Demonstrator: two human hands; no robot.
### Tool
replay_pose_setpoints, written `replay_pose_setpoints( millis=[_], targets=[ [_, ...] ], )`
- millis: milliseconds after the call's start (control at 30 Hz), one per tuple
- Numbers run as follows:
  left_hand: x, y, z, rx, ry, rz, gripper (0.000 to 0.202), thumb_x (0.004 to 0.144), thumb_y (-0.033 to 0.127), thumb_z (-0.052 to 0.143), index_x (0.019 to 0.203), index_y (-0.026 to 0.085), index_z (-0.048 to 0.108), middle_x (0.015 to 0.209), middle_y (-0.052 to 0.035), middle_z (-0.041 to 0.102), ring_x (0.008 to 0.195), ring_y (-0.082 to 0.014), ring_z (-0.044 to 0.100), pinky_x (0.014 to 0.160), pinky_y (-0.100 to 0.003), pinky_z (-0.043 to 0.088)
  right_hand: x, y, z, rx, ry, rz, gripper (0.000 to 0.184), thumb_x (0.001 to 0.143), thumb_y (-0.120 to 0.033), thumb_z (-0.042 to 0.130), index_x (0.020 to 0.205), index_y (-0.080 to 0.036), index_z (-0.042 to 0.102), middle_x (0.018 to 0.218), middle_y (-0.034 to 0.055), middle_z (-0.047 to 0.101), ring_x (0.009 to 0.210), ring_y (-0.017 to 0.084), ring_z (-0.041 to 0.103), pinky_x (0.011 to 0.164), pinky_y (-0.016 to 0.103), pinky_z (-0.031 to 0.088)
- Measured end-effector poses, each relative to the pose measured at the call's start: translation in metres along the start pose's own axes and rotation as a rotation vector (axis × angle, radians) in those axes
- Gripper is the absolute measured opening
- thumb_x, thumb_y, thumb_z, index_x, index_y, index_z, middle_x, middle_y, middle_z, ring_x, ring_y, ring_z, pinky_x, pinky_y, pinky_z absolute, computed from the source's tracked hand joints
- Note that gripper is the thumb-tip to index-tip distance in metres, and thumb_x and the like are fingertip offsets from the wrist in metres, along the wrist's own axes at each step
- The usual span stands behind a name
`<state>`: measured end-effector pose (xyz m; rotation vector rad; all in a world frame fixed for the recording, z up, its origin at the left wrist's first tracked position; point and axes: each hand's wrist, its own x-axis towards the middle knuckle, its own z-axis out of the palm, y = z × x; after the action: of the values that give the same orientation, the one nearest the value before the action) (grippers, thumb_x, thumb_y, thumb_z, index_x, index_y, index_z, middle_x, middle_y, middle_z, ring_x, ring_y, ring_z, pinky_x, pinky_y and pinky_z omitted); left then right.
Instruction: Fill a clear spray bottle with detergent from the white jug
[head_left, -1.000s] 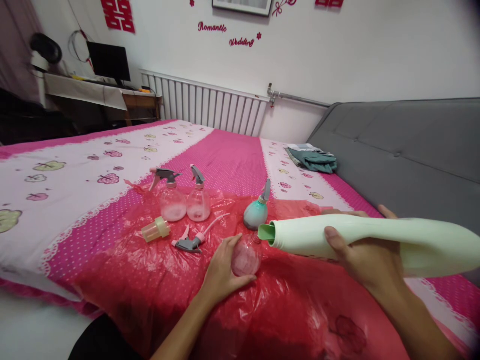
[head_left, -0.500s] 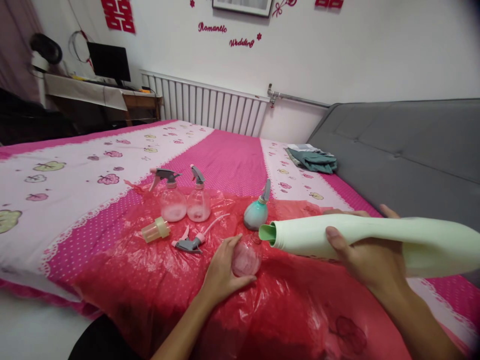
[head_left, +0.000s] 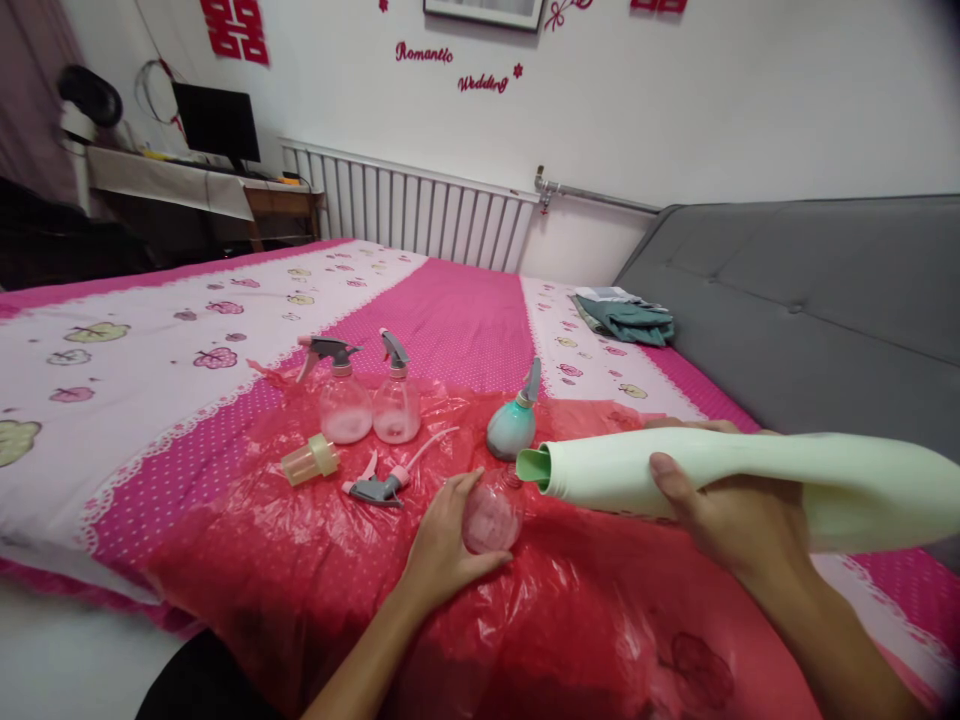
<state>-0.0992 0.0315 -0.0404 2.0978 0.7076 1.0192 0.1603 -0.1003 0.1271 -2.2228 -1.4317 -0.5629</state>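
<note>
My left hand is wrapped round a clear spray bottle without its head, tilted so that its neck points towards the spout. In my right hand is a large pale green detergent bottle, tipped nearly level by its handle. Its open green spout is close to the clear bottle's neck; I cannot make out any liquid flowing. A grey and pink spray head with a tube lies to the left. Beside it is a yellowish cap. A turquoise spray bottle stands just behind the spout.
Two pink-tinted spray bottles with liquid stand at the back left. Red plastic sheeting lies under everything on the bed. Folded clothes lie near the grey headboard. A desk with a monitor is at the far left.
Almost nothing differs. The view has shifted very slightly; both hands keep their hold on the same bottles, at nearly the same places.
</note>
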Motion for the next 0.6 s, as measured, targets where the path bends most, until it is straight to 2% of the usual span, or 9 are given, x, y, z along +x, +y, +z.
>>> replay_pose_setpoints(
  millis=[333, 600],
  targets=[
    [-0.0007, -0.002, 0.0009, 0.014, -0.015, -0.007, 0.099, 0.07, 0.031, 0.093, 0.151, 0.027, 0.036, 0.147, -0.0124, 0.051, 0.136, -0.0345, 0.051, 0.115, -0.056, 0.042, 0.0, 0.0016, -0.0035, -0.028, 0.008, 0.002, 0.065, 0.09, -0.07, 0.033, 0.112, -0.026, 0.076, 0.119, 0.0137, 0.067, 0.104, 0.041, 0.062, 0.097, 0.06, 0.044],
    [-0.001, -0.0018, 0.0012, 0.014, -0.006, -0.012, 0.099, 0.07, 0.03, 0.093, 0.151, 0.026, 0.037, 0.147, -0.0123, 0.051, 0.135, -0.0343, 0.052, 0.115, -0.054, 0.043, -0.0001, 0.0026, -0.0022, -0.03, 0.027, -0.018, 0.061, 0.091, -0.068, 0.035, 0.115, -0.028, 0.075, 0.119, 0.0125, 0.068, 0.106, 0.041, 0.062, 0.096, 0.061, 0.045]
  ],
)
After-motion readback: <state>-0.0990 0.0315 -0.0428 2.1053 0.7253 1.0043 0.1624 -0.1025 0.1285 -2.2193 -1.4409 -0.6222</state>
